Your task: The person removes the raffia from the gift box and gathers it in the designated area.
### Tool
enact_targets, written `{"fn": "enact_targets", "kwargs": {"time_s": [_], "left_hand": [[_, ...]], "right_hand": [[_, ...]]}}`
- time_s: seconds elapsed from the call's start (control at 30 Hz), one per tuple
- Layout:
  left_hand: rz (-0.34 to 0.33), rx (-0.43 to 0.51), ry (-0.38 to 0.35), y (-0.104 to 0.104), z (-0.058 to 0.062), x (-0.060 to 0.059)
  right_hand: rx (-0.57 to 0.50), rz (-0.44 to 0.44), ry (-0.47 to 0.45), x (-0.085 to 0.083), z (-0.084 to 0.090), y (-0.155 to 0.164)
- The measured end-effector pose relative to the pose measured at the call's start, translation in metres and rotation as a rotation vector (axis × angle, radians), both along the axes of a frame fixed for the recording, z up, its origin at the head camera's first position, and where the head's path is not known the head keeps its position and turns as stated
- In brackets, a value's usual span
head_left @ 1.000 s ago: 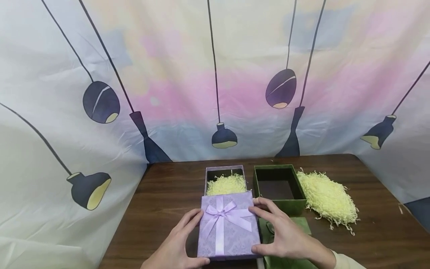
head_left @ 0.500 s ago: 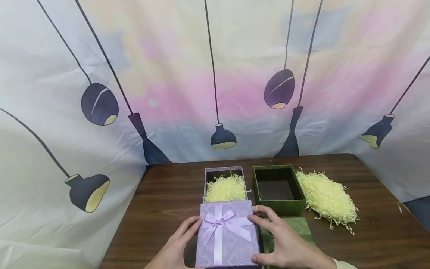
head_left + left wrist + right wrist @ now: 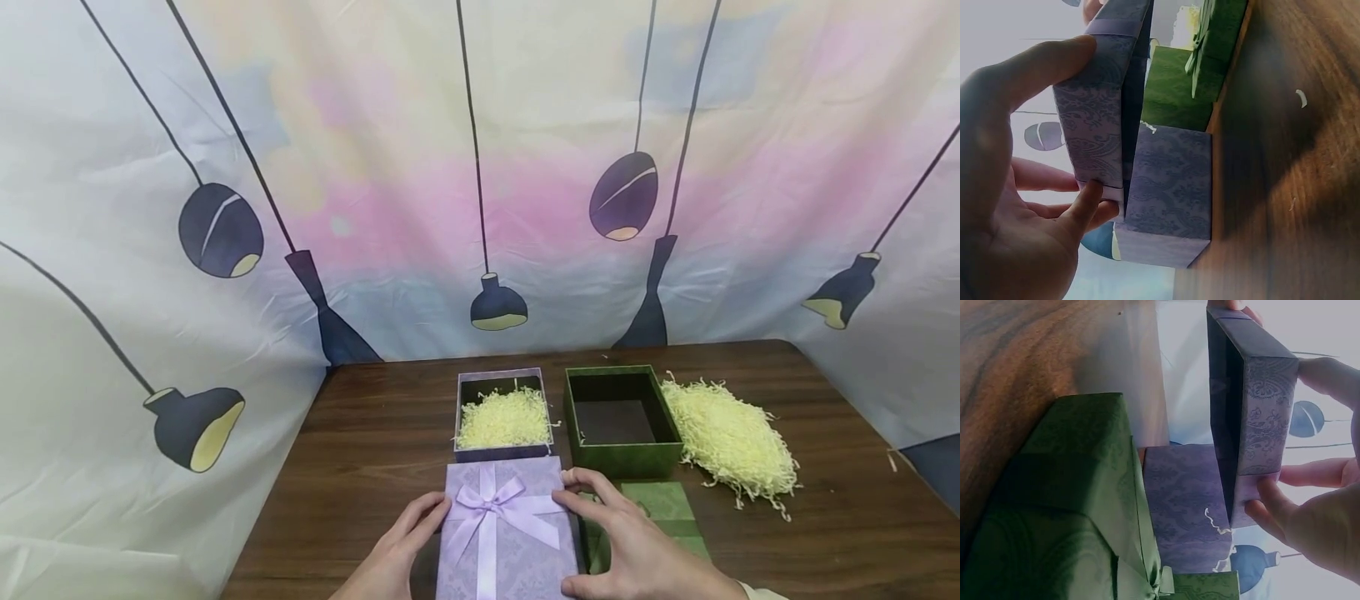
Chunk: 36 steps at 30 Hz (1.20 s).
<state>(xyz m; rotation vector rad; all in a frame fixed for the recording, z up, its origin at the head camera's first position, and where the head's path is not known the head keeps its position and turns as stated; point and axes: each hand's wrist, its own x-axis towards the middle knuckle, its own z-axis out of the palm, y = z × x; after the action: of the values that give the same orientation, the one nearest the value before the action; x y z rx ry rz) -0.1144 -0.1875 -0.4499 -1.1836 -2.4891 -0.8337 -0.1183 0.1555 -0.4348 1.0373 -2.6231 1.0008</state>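
Note:
Both hands hold a lilac lid with a satin bow by its long sides, raised off the table near its front edge. My left hand grips the left side; in the left wrist view the thumb lies on the lid, with fingers curled under its rim. My right hand grips the right side, and in the right wrist view its fingers pinch the lid's rim. Just behind stands the open lilac box, filled with pale yellow shredded paper.
An empty open green box stands right of the lilac one. Its green lid lies in front of it, partly under my right hand. A heap of shredded paper lies on the dark wooden table at the right. A printed curtain surrounds the table.
Both hands have drawn the lilac lid back toward the table's front edge. The lilac box behind it, with its paper filling, now shows fully.

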Motion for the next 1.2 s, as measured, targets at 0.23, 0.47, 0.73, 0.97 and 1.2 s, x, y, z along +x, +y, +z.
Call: {"fn": "enact_targets", "kwargs": {"time_s": [0.23, 0.47, 0.73, 0.97, 1.2], "left_hand": [[0.036, -0.015, -0.001, 0.0, -0.006, 0.003], [0.033, -0.02, 0.005, 0.001, -0.013, 0.002], [0.016, -0.012, 0.063, 0.0, -0.023, -0.001], [0.018, -0.012, 0.113, -0.001, -0.035, -0.003], [0.011, -0.031, 0.091, -0.001, -0.039, -0.005]], "right_hand": [[0.023, 0.007, -0.039, 0.0, -0.002, -0.001], [0.034, 0.017, -0.045, -0.002, -0.008, -0.001], [0.063, 0.013, -0.147, -0.001, -0.01, -0.001], [0.067, 0.029, -0.077, -0.005, -0.02, -0.005], [0.071, 0.021, -0.065, -0.006, -0.028, -0.007]]}}
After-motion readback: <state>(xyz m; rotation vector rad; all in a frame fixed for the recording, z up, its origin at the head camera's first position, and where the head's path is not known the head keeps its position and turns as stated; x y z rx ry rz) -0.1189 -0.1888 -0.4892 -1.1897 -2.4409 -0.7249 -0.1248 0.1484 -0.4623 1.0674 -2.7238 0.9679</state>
